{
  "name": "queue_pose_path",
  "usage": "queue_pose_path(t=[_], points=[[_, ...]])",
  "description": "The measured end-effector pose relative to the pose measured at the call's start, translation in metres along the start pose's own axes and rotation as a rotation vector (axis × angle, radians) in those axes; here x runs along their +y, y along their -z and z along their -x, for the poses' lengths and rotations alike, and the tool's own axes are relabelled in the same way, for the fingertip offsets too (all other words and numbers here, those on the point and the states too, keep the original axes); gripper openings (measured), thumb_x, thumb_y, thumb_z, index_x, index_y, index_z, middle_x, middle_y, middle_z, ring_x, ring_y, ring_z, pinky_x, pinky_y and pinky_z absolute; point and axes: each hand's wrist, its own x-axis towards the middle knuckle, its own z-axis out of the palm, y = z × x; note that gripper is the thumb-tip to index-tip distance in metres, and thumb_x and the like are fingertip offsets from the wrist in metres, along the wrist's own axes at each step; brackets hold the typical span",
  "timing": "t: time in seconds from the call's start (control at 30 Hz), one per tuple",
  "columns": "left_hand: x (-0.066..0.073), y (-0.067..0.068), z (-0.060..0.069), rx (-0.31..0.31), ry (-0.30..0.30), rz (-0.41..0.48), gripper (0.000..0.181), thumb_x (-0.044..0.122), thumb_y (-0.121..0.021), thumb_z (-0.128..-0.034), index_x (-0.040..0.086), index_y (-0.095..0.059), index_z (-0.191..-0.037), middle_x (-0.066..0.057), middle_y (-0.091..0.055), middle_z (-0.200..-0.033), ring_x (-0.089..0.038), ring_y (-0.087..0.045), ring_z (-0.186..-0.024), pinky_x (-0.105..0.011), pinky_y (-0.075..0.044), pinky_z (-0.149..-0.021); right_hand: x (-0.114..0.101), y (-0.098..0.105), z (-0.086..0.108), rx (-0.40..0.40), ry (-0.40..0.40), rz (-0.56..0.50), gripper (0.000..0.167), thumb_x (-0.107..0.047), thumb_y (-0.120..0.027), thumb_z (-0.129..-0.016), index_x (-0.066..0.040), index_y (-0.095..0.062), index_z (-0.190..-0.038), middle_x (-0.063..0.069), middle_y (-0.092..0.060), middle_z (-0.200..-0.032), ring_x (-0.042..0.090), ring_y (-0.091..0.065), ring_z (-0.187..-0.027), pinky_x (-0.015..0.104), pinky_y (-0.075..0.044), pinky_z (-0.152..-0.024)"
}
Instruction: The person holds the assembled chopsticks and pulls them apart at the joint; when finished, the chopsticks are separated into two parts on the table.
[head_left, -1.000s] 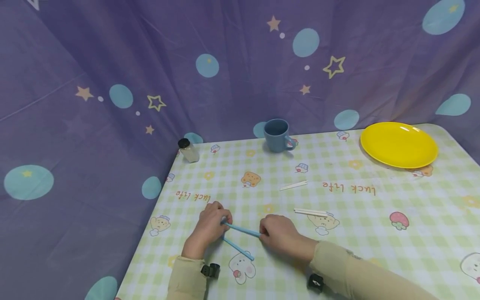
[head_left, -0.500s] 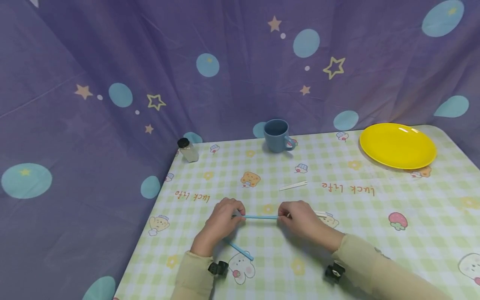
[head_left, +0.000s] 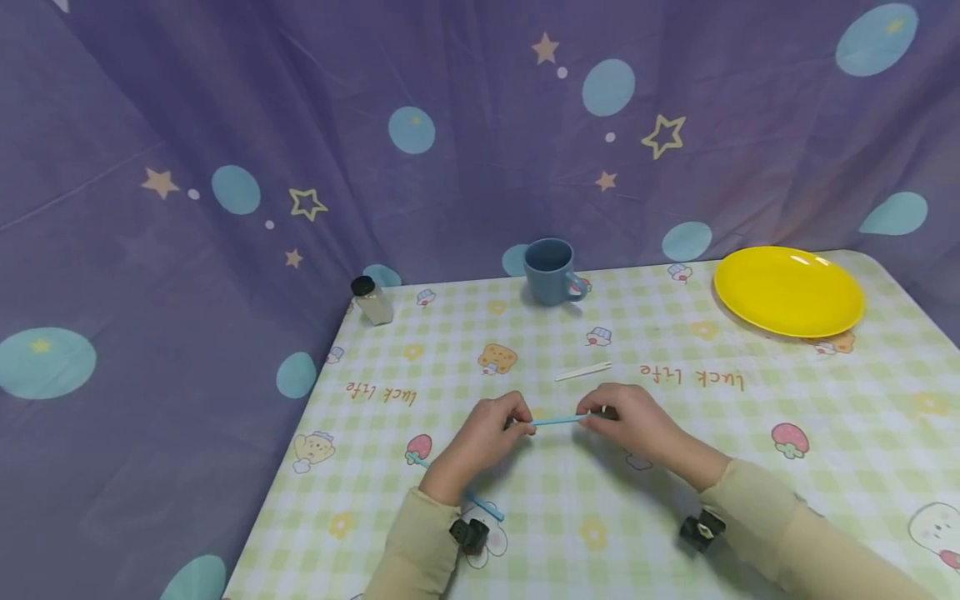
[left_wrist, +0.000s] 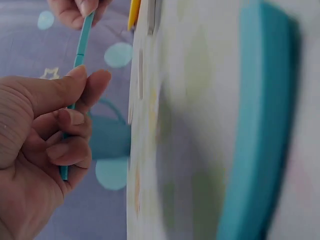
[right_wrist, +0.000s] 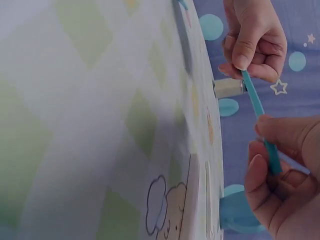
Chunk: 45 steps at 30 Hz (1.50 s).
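Note:
A slim blue chopstick (head_left: 555,421) is stretched between both hands over the middle of the table. My left hand (head_left: 486,432) pinches its left end between thumb and fingers. At the other end my right hand (head_left: 636,423) pinches it in the same way. A thin seam crosses the held chopstick (left_wrist: 81,54) in the left wrist view. Beneath my left forearm a second blue chopstick (head_left: 486,506) lies on the cloth, partly hidden; it looms large and blurred in the left wrist view.
A thin white stick (head_left: 583,371) lies beyond the hands. Another white stick (right_wrist: 191,200) lies near my right hand. Along the back stand a black-capped shaker (head_left: 372,302), a blue mug (head_left: 550,279) and a yellow plate (head_left: 789,292). A purple curtain (head_left: 465,192) hangs behind.
Both hands have moved right and farther from me with the blue chopstick, and the gap between them has narrowed. My right hand now covers the nearer white sticks in the head view.

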Motion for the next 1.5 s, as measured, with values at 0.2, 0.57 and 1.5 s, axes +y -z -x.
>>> queue_pose_path(t=[0.2, 0.57, 1.5], points=[[0.012, -0.015, -0.016, -0.004, -0.071, 0.126, 0.006, 0.012, -0.071, -0.0896, 0.016, -0.067, -0.091, 0.006, -0.073, -0.086, 0.0, -0.062, -0.074, -0.021, -0.047, -0.069, 0.005, 0.003, 0.004, 0.007, 0.036, -0.01, 0.009, -0.014, -0.073, -0.088, -0.018, -0.075, -0.095, -0.008, -0.068, -0.089, 0.004, -0.06, -0.073, 0.025, -0.051, -0.065], [0.023, -0.031, -0.029, 0.01, -0.08, 0.236, 0.009, 0.015, -0.07, -0.0903, 0.017, -0.076, -0.096, 0.01, -0.072, -0.094, 0.002, -0.063, -0.082, -0.019, -0.051, -0.073, 0.014, 0.011, 0.012, 0.068, 0.148, 0.023, 0.014, -0.009, -0.072, -0.088, -0.015, -0.077, -0.1, -0.012, -0.066, -0.081, -0.003, -0.053, -0.063, 0.023, -0.048, -0.059], [0.026, -0.031, -0.037, 0.041, 0.051, 0.28, 0.012, 0.008, -0.066, -0.0924, 0.014, -0.074, -0.1, 0.008, -0.072, -0.09, -0.018, -0.068, -0.084, -0.022, -0.046, -0.066, 0.03, 0.039, 0.025, 0.077, -0.032, 0.09, 0.011, -0.01, -0.073, -0.088, -0.014, -0.077, -0.097, -0.006, -0.072, -0.093, 0.013, -0.065, -0.087, 0.035, -0.053, -0.075]])
